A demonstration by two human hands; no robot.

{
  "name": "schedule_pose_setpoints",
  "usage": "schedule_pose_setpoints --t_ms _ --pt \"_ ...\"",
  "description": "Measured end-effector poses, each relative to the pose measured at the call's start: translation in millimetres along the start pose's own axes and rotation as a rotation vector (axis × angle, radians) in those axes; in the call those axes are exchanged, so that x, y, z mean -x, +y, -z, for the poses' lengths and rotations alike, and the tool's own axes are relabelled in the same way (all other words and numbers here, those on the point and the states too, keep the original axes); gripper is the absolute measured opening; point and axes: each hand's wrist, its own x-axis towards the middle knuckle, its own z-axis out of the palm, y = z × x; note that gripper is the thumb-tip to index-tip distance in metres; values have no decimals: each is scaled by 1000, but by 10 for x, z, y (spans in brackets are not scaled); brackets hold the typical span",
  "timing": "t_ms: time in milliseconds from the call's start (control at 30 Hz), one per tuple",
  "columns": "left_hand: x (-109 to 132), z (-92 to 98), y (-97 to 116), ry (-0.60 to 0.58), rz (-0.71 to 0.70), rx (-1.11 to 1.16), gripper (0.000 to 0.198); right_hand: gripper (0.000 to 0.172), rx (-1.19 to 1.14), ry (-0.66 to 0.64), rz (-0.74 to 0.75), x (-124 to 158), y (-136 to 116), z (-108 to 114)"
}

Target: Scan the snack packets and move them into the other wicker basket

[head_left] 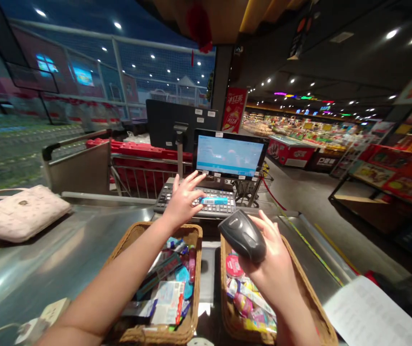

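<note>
Pinched between the fingers of my left hand [183, 199] is a slim blue packet [215, 201] with a barcode on the side facing me. It hovers over the black keyboard [163, 199], in front of the lit monitor [229, 154]. My right hand [272, 257] grips a black handheld barcode scanner [242, 235], its head tilted toward the packet. Under my left forearm stands a wicker basket [198, 283] of mixed small packaged goods. A second wicker basket [224, 288], holding colourful wrapped sweets and a red round-lidded item [234, 265], lies beneath my right hand.
A pale handbag [26, 211] rests on the metal counter [94, 226] at left. Near the bottom left is a power strip [53, 312]. Printed paper [379, 312] lies at the right. Behind the screens stands a shopping cart [144, 175]; shop shelves and a freezer [288, 150] are farther back.
</note>
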Motion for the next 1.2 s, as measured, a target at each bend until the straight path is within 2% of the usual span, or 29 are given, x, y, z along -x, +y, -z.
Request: schedule_pose_setpoints --t_ms 267,467,700,967,1200 --pt "109 121 -162 59 -52 -36 10 47 -3 -71 13 51 -211 -148" --pt "235 183 -237 47 -33 -24 10 49 20 -86 9 98 -346 -188" --pt "488 238 -404 13 11 -20 9 41 -5 -96 -1 124 -468 -292" --pt "948 202 -583 -149 102 -6 9 44 -40 -133 -40 115 -573 -402" --pt "1340 -32 -704 -297 100 21 4 41 -59 -144 -76 164 -620 -546"
